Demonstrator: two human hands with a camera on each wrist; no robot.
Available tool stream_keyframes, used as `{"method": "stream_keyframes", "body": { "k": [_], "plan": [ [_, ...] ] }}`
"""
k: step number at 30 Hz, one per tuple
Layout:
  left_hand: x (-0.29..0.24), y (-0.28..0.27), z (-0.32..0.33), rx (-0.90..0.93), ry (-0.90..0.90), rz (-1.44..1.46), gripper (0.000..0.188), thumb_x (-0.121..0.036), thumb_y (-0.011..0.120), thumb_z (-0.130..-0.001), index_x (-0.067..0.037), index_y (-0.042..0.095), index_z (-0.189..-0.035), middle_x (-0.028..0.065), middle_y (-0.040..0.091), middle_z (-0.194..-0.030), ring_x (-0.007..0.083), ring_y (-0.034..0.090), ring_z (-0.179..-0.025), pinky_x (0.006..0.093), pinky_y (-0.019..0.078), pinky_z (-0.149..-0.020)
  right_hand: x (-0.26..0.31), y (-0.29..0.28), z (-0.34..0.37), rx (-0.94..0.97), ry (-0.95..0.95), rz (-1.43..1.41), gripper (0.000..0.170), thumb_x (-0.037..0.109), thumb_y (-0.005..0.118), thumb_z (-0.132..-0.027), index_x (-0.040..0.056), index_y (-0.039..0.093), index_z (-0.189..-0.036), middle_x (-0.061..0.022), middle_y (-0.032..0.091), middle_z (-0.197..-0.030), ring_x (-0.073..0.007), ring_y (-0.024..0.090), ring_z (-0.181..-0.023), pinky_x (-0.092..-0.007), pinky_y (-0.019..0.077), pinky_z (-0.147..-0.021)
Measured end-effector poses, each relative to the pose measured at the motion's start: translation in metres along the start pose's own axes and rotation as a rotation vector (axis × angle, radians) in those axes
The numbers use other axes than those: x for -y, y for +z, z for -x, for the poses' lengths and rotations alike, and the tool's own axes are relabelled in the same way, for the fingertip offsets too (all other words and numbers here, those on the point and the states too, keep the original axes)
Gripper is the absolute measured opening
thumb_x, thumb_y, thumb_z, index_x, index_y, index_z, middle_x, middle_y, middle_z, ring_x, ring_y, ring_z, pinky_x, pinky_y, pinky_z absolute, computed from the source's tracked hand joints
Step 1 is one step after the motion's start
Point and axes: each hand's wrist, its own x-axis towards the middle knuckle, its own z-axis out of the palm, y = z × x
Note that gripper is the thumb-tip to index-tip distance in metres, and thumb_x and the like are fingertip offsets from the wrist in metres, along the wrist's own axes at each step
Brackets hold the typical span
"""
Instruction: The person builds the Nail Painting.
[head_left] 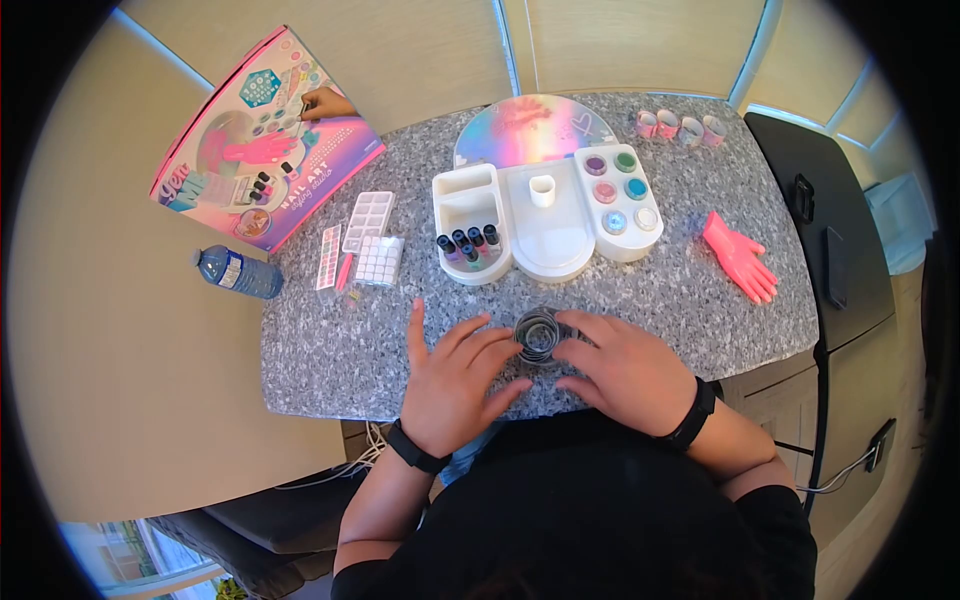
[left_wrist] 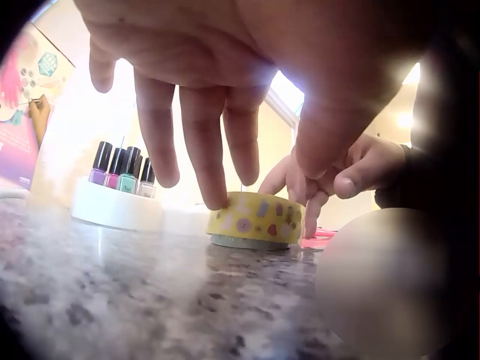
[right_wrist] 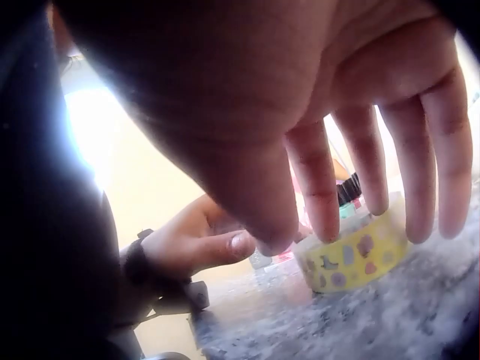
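Note:
A round coiled roll (head_left: 538, 336) lies near the table's front edge between the two hands. From the side, a yellow band with small printed shapes (left_wrist: 253, 219) rests on a grey-green one; its yellow side (right_wrist: 352, 259) also shows in the right wrist view. My left hand (head_left: 458, 378) is at the roll's left, fingers spread and fairly straight, one fingertip at the band's edge. My right hand (head_left: 630, 370) is on the other side, relaxed fingers extended over and beside the rim. Whether its fingertips touch the roll, I cannot tell.
Behind the roll stands a white station (head_left: 548, 262) with polish bottles (head_left: 468, 243) and glitter pots. To the left are trays (head_left: 368, 220), a water bottle (head_left: 238, 272) and an upright box (head_left: 270, 150). A pink hand model (head_left: 740, 260) and small printed rolls (head_left: 690, 130) are at right.

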Motion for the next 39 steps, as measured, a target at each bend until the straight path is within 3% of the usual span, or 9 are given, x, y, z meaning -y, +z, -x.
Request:
{"method": "stream_keyframes", "body": {
  "k": [8,13,16,26,28,32,34,39],
  "plan": [
    [-0.001,0.003,-0.009,0.012,-0.039,0.02,0.04,-0.033,0.09,-0.093,-0.019,0.075,-0.127,-0.0034,0.079,-0.124,0.0249,0.072,-0.132,0.0734,0.0169,-0.134,-0.001,0.002,0.0,0.002,0.094,-0.065,0.049,0.018,0.086,-0.093,0.0079,0.063,-0.136,-0.0179,0.059,-0.151,-0.04,0.07,-0.123,-0.0494,0.0612,-0.099],
    [0.0,0.008,-0.016,0.052,-0.013,0.039,0.034,-0.026,0.088,-0.094,-0.023,0.077,-0.125,-0.0021,0.079,-0.121,0.0228,0.074,-0.125,0.0701,0.0214,-0.134,-0.012,0.01,-0.007,-0.082,0.12,-0.07,0.068,0.015,0.087,-0.093,0.0056,0.057,-0.153,-0.0202,0.063,-0.149,-0.0435,0.066,-0.133,-0.0502,0.0559,-0.112],
    [0.002,0.012,-0.016,0.074,0.014,0.027,0.028,-0.026,0.085,-0.096,-0.022,0.077,-0.122,-0.0051,0.077,-0.119,0.0179,0.072,-0.124,0.0674,0.0251,-0.135,-0.019,0.019,-0.012,-0.057,0.083,-0.173,0.071,0.012,0.086,-0.091,0.0034,0.054,-0.154,-0.0242,0.066,-0.143,-0.0446,0.065,-0.132,-0.051,0.0552,-0.112],
    [0.014,0.003,-0.013,-0.088,0.027,0.096,0.025,-0.026,0.09,-0.094,-0.019,0.078,-0.115,-0.0014,0.08,-0.109,0.0206,0.078,-0.106,0.0569,0.0389,-0.128,-0.013,-0.002,-0.04,-0.138,0.008,-0.376,0.059,0.006,0.08,-0.094,0.0033,0.056,-0.147,-0.0203,0.067,-0.144,-0.0429,0.07,-0.126,-0.0479,0.0594,-0.103],
    [0.012,0.001,-0.014,-0.201,-0.056,0.1,0.031,-0.025,0.09,-0.094,-0.016,0.078,-0.12,0.0006,0.082,-0.115,0.0217,0.078,-0.107,0.0555,0.0408,-0.126,-0.016,-0.016,-0.061,-0.184,0.002,-0.428,0.06,0.004,0.084,-0.092,0.0051,0.06,-0.147,-0.0141,0.071,-0.137,-0.0288,0.075,-0.113,-0.0401,0.0626,-0.095],
    [0.013,-0.007,-0.009,-0.313,-0.129,0.132,0.036,-0.022,0.089,-0.094,-0.013,0.076,-0.127,0.0026,0.082,-0.12,0.0235,0.078,-0.11,0.0553,0.0411,-0.126,-0.031,-0.034,-0.12,-0.284,-0.059,-0.358,0.059,0.005,0.086,-0.091,0.0058,0.061,-0.144,-0.0111,0.075,-0.126,-0.0265,0.075,-0.109,-0.0389,0.0625,-0.092],
    [0.013,-0.009,-0.005,-0.376,-0.145,0.121,0.039,-0.017,0.087,-0.095,-0.013,0.074,-0.131,0.0039,0.082,-0.122,0.0252,0.077,-0.114,0.0549,0.0414,-0.125,-0.043,-0.039,-0.152,-0.329,-0.102,-0.322,0.055,0.005,0.086,-0.09,0.0051,0.063,-0.14,-0.0108,0.078,-0.117,-0.0291,0.076,-0.108,-0.0394,0.0625,-0.093],
    [0.015,-0.015,0.008,-0.386,-0.189,0.125,0.034,-0.008,0.084,-0.092,-0.01,0.076,-0.126,0.0074,0.081,-0.125,0.0287,0.075,-0.121,0.0572,0.0424,-0.125,-0.074,-0.021,-0.215,-0.057,0.015,-0.118,0.057,0.012,0.09,-0.086,0.0035,0.066,-0.137,-0.017,0.08,-0.116,-0.0341,0.078,-0.11,-0.042,0.0625,-0.097]
  ]
}}
